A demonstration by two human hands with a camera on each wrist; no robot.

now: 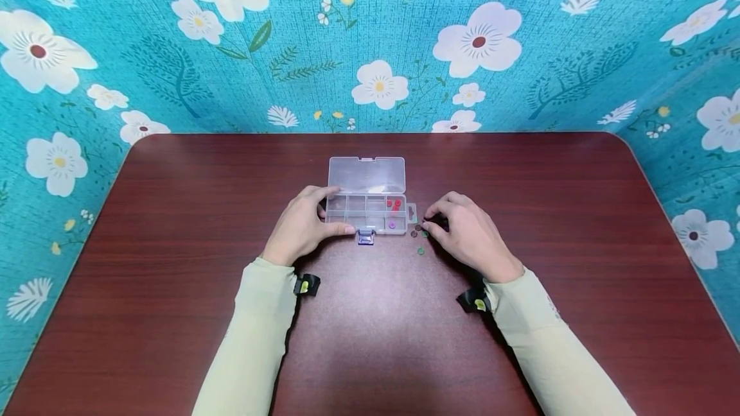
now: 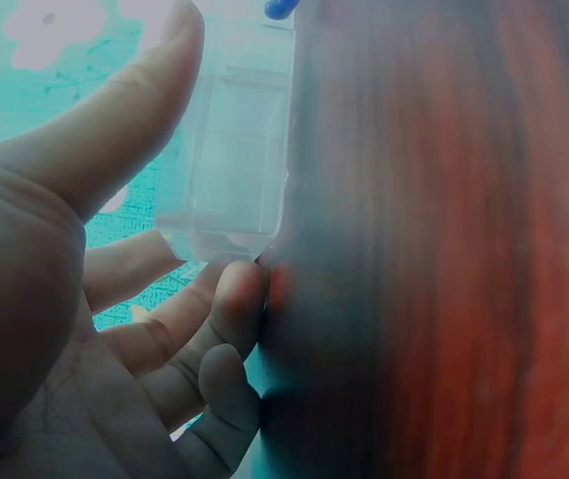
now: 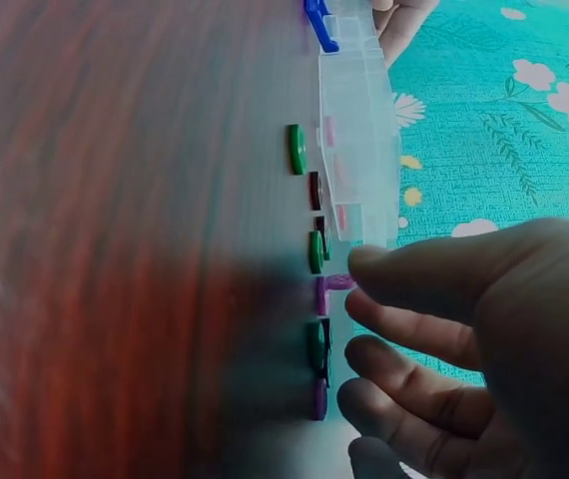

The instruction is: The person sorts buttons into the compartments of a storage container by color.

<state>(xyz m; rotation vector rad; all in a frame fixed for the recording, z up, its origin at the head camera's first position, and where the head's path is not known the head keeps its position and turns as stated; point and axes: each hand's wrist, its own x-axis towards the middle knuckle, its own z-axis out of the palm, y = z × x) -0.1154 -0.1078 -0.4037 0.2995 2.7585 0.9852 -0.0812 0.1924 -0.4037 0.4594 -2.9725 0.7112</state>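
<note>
Pinching a purple disc [image 3: 340, 282] on edge between thumb and forefinger, the right hand [image 1: 473, 234] works just beside the clear box [image 1: 376, 212], lid open, nearest the middle of the far edge of the tabletop [image 1: 370, 326]. The left hand [image 1: 300, 222] clasps the box's left end; steadying it there while lifting cleanly past the loose green disc [image 1: 420, 251] seems wise.

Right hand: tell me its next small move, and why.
Probably lift the purple button into the near right compartment of the box. The right hand appears to pinch it on edge, that compartment holds a lone purple piece, and the red buttons share a separate one.
</note>
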